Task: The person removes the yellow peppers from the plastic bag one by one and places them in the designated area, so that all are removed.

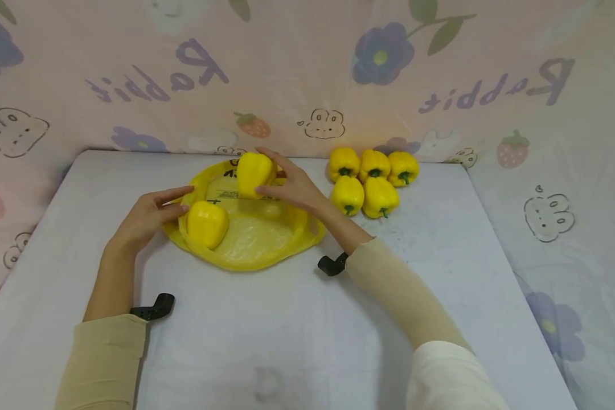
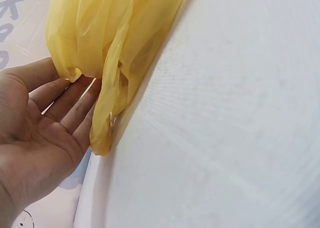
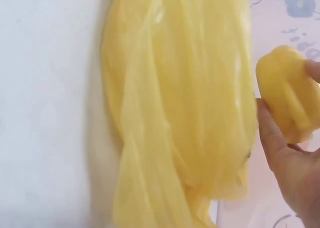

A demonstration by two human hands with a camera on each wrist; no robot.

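A yellow plastic bag (image 1: 246,261) lies on the white table, its mouth spread wide and facing up. One yellow bell pepper (image 1: 207,226) sits inside at the left. My left hand (image 1: 142,221) holds the bag's left rim between thumb and fingers; in the left wrist view some fingers (image 2: 77,107) pass behind the yellow film. Over the far part of the bag's mouth, my right hand (image 1: 301,191) grips another yellow bell pepper (image 1: 253,175) from its right side. The right wrist view has this pepper (image 3: 287,95) beyond the bag's wall (image 3: 185,87).
Several yellow bell peppers (image 1: 381,197) stand in two close rows to the right of the bag, near the table's back edge. A printed cloth (image 1: 297,74) hangs behind the white table (image 1: 225,341). A black device (image 1: 156,307) juts from the left wrist, another (image 1: 332,265) from the right.
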